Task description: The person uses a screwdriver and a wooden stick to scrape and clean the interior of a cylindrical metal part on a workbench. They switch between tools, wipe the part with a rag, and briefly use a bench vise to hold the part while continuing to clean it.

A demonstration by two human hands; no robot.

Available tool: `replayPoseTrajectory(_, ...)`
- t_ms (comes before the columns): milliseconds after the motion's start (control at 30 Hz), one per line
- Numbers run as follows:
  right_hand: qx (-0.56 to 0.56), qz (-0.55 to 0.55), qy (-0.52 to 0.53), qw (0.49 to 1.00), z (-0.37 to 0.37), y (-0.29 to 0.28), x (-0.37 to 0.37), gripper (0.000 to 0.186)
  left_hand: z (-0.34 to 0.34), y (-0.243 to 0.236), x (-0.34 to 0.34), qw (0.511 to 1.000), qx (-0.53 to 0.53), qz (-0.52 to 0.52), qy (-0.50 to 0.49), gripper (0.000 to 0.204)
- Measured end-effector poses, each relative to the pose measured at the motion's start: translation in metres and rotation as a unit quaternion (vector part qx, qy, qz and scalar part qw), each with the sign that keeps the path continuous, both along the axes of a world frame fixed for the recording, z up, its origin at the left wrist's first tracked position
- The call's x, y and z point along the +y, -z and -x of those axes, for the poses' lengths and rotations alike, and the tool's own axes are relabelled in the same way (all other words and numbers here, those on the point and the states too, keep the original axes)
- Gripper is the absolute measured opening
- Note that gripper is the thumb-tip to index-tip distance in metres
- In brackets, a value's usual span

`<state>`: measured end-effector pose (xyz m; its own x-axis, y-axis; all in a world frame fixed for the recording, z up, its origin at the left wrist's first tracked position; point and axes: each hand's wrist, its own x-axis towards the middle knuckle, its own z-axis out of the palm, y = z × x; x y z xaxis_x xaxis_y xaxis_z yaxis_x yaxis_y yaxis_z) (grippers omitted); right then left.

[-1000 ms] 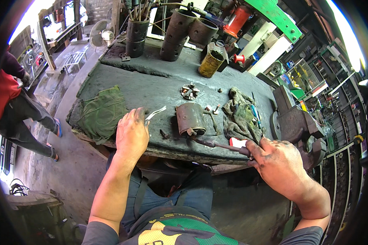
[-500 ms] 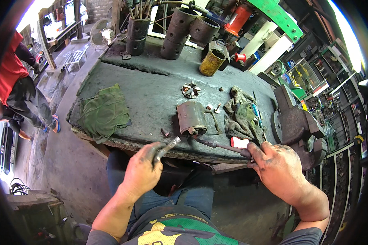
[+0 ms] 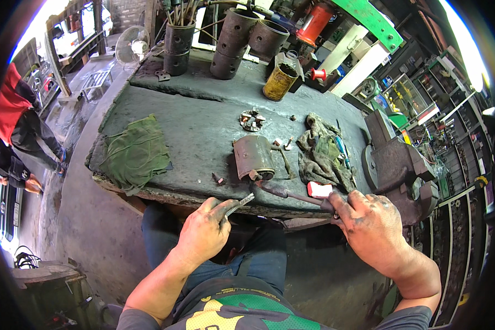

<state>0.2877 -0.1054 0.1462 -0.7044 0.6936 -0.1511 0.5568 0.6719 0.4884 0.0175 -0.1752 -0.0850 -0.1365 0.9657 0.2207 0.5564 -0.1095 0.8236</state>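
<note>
Pulled back off the bench (image 3: 165, 93), the left hand (image 3: 206, 234) is now gripping a small metal strip (image 3: 241, 202) just below the table edge. Right hand (image 3: 368, 225) is holding a long tool (image 3: 291, 193), its tip touching the rusty cylinder (image 3: 253, 157) near the front edge. Work seems to be mid-disassembly; steadying the tip likely comes next. Rags (image 3: 324, 154) and a vise (image 3: 396, 165) are lying alongside.

Your single view comes from your head, looking steeply down and forward over the workbench (image 3: 203, 137), near enough that both forearms enter from the lower edge. The fisheye bends straight edges toward the rim (a dark border rings the scene).
</note>
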Motion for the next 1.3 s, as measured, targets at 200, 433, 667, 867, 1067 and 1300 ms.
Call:
replayPoseTrajectory(200,-0.007,0.003,-0.004,1.0,0.001,-0.001,0.001,0.043,-0.001,0.0,0.001,1.0,-0.006,0.014,-0.002,0.042)
replayPoseTrajectory(433,-0.019,0.012,0.007,1.0,0.005,-0.005,-0.001,0.043,-0.001,-0.001,0.002,1.0,0.004,0.009,0.0,0.038)
replayPoseTrajectory(667,-0.019,0.028,0.015,0.999,0.008,-0.008,0.0,0.044,-0.002,-0.001,0.005,1.0,0.018,0.018,0.002,0.037)
replayPoseTrajectory(867,-0.037,0.016,0.013,0.999,0.01,-0.011,0.0,0.043,-0.003,0.0,0.007,1.0,0.023,0.006,0.001,0.034)
replayPoseTrajectory(1067,-0.014,0.002,0.022,1.0,0.007,-0.016,-0.004,0.042,-0.005,-0.001,0.007,1.0,0.022,0.006,0.004,0.034)
replayPoseTrajectory(1300,-0.019,0.024,0.016,0.999,0.008,-0.009,-0.001,0.041,-0.006,0.0,0.006,1.0,0.025,0.003,0.0,0.034)
